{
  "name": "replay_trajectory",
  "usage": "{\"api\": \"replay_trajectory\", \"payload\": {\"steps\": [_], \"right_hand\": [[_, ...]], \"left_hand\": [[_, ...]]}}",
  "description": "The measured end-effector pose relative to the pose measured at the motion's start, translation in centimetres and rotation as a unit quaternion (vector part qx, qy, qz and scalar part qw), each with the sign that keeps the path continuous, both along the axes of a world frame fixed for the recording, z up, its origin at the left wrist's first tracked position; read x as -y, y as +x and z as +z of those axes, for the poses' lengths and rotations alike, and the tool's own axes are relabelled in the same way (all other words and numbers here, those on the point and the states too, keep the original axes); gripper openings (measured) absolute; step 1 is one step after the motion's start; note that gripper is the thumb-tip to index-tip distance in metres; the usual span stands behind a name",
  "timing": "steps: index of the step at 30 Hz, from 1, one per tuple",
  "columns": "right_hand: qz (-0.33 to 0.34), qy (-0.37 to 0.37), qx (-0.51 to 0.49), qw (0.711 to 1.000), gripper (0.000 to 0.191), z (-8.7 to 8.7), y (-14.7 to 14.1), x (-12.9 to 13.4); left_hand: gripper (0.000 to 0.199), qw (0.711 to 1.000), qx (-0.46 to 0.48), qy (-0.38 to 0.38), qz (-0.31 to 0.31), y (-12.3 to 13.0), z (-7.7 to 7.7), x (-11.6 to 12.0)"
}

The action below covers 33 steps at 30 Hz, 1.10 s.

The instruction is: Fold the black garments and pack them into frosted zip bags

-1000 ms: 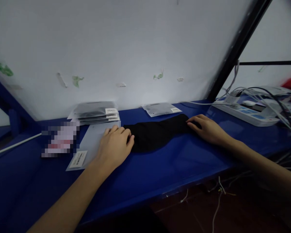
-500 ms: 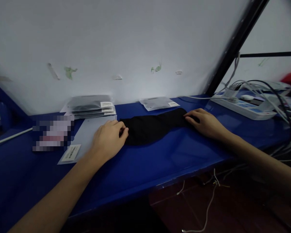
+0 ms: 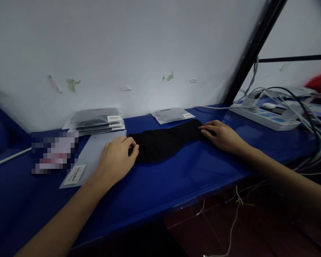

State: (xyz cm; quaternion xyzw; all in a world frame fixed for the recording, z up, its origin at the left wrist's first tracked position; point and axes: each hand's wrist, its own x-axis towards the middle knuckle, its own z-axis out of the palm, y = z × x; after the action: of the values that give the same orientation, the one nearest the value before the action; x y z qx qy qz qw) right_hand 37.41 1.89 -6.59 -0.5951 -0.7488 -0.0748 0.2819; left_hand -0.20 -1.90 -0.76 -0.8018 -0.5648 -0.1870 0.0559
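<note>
A long, narrow piece of black cloth (image 3: 163,142) lies spread flat across the blue table, wider at its left part and slimmer towards the right. My left hand (image 3: 119,155) is closed on the cloth's left end, thumb against curled fingers. At the other end, my right hand (image 3: 220,135) pinches the edge between thumb and fingertips. Partly under my left wrist lies a flat frosted plastic bag (image 3: 93,151) with a white label (image 3: 75,174).
Stacked frosted bags (image 3: 93,117) with labels stand behind my left hand, and another labelled bag (image 3: 172,115) lies near the wall. A blurred-out item (image 3: 55,153) is at left. Tangled cables (image 3: 310,117) run over a white device (image 3: 273,119) at right. The table's front edge (image 3: 176,207) is close.
Both hands stay at the two ends of the black cloth, which keeps nearly the same shape. The whole view has shifted slightly, so things appear a little further left.
</note>
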Motion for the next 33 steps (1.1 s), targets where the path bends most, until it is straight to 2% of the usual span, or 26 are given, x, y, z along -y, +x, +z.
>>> {"api": "replay_trajectory", "payload": {"steps": [9, 16, 20, 22, 24, 27, 30, 33], "right_hand": [[0.005, -0.013, 0.005, 1.0, 0.041, 0.0, -0.1, 0.0], [0.007, -0.032, 0.013, 0.999, 0.04, 0.5, -0.4, 0.2], [-0.042, -0.05, -0.014, 0.998, 0.04, 1.9, -0.6, -0.9], [-0.057, -0.058, 0.008, 0.997, 0.043, 3.0, -0.7, -2.1], [-0.049, -0.087, 0.078, 0.992, 0.046, 4.0, -0.9, -3.4], [-0.019, -0.148, 0.169, 0.974, 0.043, 5.3, -1.6, -4.9], [-0.002, -0.165, 0.19, 0.968, 0.033, 6.0, -2.4, -5.5], [-0.018, -0.136, 0.183, 0.973, 0.029, 7.0, -2.6, -4.9]], "left_hand": [[0.024, 1.0, 0.02, -0.023, 0.001, -0.2, -0.9, 0.0], [0.025, 0.999, -0.021, -0.025, 0.037, 0.2, -0.4, 0.3], [0.025, 0.998, -0.033, -0.015, 0.051, 0.1, 0.2, -0.8], [0.029, 0.998, -0.045, 0.007, 0.049, 0.0, 0.5, -1.8], [0.034, 0.996, -0.077, 0.019, 0.047, -0.1, 0.8, -2.8], [0.026, 0.993, -0.109, 0.014, 0.04, -0.1, 1.0, -3.9], [0.016, 0.993, -0.109, 0.023, 0.032, 0.0, 1.5, -4.2], [0.015, 0.994, -0.094, 0.044, 0.034, 0.1, 2.6, -3.6]]}}
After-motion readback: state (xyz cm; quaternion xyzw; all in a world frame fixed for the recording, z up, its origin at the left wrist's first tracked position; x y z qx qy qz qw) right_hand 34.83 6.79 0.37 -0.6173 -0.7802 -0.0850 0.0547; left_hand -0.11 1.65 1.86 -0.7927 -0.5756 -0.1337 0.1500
